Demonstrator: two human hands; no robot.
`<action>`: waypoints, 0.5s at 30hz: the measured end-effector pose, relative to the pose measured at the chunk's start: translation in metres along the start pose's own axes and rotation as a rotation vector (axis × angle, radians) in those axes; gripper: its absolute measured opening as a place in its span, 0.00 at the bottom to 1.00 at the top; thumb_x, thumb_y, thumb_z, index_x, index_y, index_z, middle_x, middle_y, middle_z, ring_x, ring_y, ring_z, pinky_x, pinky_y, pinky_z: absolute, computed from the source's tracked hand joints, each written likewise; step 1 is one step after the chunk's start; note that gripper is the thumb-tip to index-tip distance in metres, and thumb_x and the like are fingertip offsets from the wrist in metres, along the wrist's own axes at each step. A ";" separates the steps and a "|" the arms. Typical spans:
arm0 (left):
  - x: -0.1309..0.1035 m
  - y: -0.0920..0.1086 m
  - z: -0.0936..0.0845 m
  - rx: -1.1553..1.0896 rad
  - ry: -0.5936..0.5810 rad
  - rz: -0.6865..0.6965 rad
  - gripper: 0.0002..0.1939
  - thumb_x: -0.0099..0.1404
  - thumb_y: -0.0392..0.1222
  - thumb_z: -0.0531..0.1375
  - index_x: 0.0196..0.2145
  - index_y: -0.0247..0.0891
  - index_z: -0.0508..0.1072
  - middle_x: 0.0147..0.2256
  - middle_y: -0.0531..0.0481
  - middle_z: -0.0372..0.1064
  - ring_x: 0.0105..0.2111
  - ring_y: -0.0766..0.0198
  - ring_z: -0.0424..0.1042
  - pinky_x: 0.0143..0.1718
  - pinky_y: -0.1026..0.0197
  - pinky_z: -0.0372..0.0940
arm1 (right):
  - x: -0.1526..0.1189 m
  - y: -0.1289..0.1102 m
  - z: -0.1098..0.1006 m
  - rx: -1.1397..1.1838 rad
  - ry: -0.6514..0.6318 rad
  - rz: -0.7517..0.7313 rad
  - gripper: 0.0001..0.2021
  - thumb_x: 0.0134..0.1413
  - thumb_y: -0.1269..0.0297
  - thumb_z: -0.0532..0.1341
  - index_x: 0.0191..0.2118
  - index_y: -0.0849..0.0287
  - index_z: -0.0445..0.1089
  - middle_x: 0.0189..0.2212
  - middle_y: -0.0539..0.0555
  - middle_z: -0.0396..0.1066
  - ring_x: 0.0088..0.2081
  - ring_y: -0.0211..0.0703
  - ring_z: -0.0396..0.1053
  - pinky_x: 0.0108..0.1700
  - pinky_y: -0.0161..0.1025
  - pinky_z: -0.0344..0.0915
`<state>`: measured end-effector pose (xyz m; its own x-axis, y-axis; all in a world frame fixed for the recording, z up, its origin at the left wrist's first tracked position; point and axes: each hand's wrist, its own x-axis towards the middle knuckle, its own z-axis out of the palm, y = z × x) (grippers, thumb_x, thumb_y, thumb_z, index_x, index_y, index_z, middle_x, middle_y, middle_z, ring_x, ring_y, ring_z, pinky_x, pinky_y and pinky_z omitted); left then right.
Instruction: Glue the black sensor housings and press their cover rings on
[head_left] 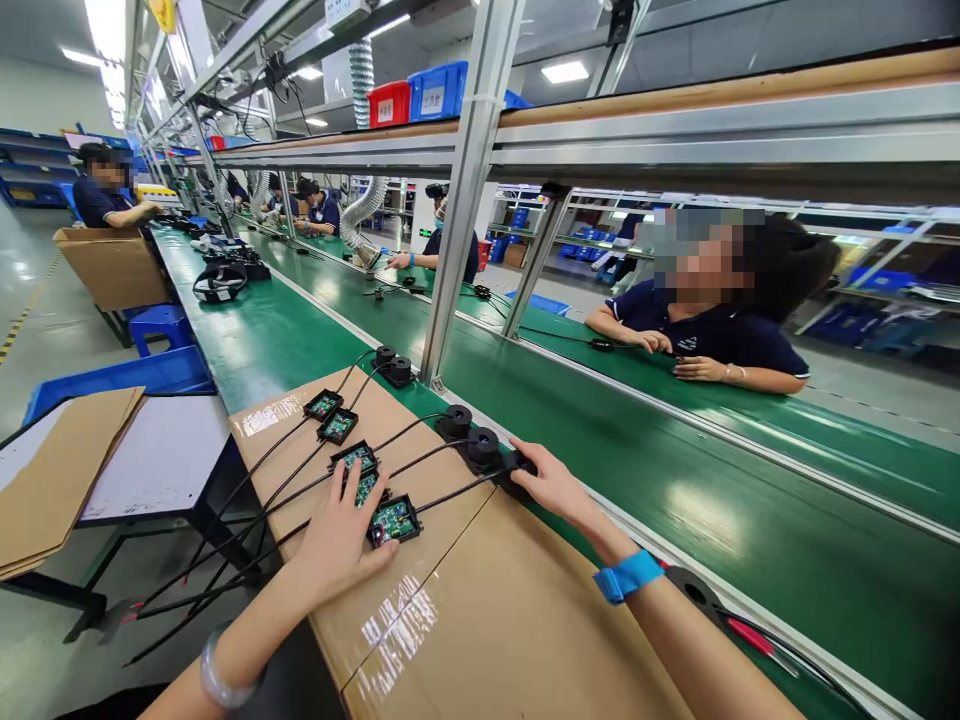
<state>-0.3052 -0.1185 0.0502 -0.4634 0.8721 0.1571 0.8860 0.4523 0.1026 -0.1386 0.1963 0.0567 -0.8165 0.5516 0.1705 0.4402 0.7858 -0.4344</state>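
Several green circuit boards in small black cases lie in a row on a cardboard sheet, with black cables running from both ends. My left hand point(337, 535) rests with fingers spread over the nearer boards; its thumb touches the case of the nearest circuit board point(394, 520). One circuit board point(367, 490) is partly hidden under the fingers. Each board's cable leads toward a black round part point(484, 447) along the cardboard's far edge. My right hand point(551, 483) grips the nearest black round part point(517, 465) between thumb and fingers, covering some of it.
Beyond the cardboard sheet point(525, 610) runs a green conveyor belt point(600, 440), with a metal post point(465, 200) rising beside it. A red-handled tool point(750, 636) lies by my right forearm. A co-worker point(720, 330) sits across. Bare cable ends hang over the left edge.
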 end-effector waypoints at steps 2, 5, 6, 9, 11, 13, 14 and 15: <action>-0.004 0.004 0.001 0.008 0.002 0.015 0.42 0.64 0.59 0.59 0.70 0.42 0.51 0.69 0.27 0.47 0.67 0.22 0.43 0.61 0.31 0.56 | -0.018 0.009 0.000 -0.009 0.021 0.017 0.26 0.56 0.58 0.64 0.60 0.58 0.66 0.55 0.61 0.69 0.54 0.56 0.67 0.57 0.54 0.63; -0.009 0.010 0.002 0.023 0.009 0.026 0.41 0.65 0.61 0.58 0.70 0.44 0.52 0.68 0.27 0.47 0.66 0.20 0.46 0.60 0.27 0.52 | -0.037 0.016 0.003 -0.027 0.077 0.072 0.34 0.52 0.56 0.65 0.64 0.61 0.62 0.54 0.66 0.68 0.53 0.65 0.66 0.54 0.59 0.63; -0.011 0.012 0.002 0.029 0.017 0.025 0.42 0.65 0.61 0.58 0.70 0.45 0.51 0.69 0.27 0.46 0.66 0.20 0.46 0.60 0.26 0.52 | -0.039 0.017 0.004 -0.024 0.091 0.083 0.34 0.53 0.56 0.64 0.64 0.61 0.61 0.54 0.67 0.68 0.53 0.65 0.66 0.54 0.60 0.64; -0.014 0.018 0.005 0.037 0.039 0.015 0.42 0.65 0.61 0.58 0.70 0.45 0.50 0.69 0.27 0.45 0.67 0.21 0.44 0.61 0.26 0.50 | -0.035 0.018 0.005 0.016 0.091 0.064 0.26 0.57 0.60 0.62 0.61 0.60 0.63 0.53 0.63 0.69 0.52 0.56 0.69 0.53 0.54 0.66; -0.016 0.022 0.006 0.035 0.045 -0.001 0.44 0.64 0.64 0.59 0.70 0.45 0.51 0.69 0.27 0.45 0.67 0.21 0.43 0.60 0.25 0.49 | -0.029 0.018 0.005 0.049 0.070 0.025 0.23 0.59 0.61 0.63 0.59 0.60 0.64 0.54 0.60 0.69 0.53 0.52 0.69 0.54 0.53 0.66; -0.017 0.025 0.007 0.035 0.044 -0.024 0.45 0.62 0.67 0.59 0.69 0.45 0.53 0.69 0.27 0.45 0.67 0.21 0.44 0.60 0.24 0.49 | -0.022 0.017 0.003 0.076 0.054 -0.004 0.22 0.60 0.59 0.64 0.58 0.60 0.65 0.55 0.59 0.68 0.53 0.51 0.69 0.55 0.53 0.67; -0.017 0.026 0.008 0.038 0.043 -0.037 0.45 0.62 0.68 0.59 0.69 0.46 0.53 0.69 0.27 0.46 0.67 0.21 0.44 0.61 0.24 0.49 | -0.020 0.016 0.003 0.087 0.049 -0.013 0.21 0.61 0.59 0.64 0.57 0.59 0.65 0.55 0.59 0.68 0.53 0.51 0.69 0.54 0.53 0.68; -0.017 0.028 0.008 0.040 0.044 -0.048 0.44 0.62 0.67 0.59 0.69 0.46 0.54 0.69 0.27 0.46 0.67 0.22 0.44 0.61 0.25 0.50 | -0.018 0.015 0.003 0.098 0.044 -0.018 0.21 0.62 0.58 0.64 0.58 0.59 0.65 0.54 0.59 0.68 0.52 0.50 0.70 0.53 0.53 0.69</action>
<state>-0.2728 -0.1193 0.0425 -0.5047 0.8406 0.1964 0.8624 0.5011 0.0714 -0.1184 0.1979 0.0445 -0.8058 0.5511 0.2168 0.3854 0.7659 -0.5146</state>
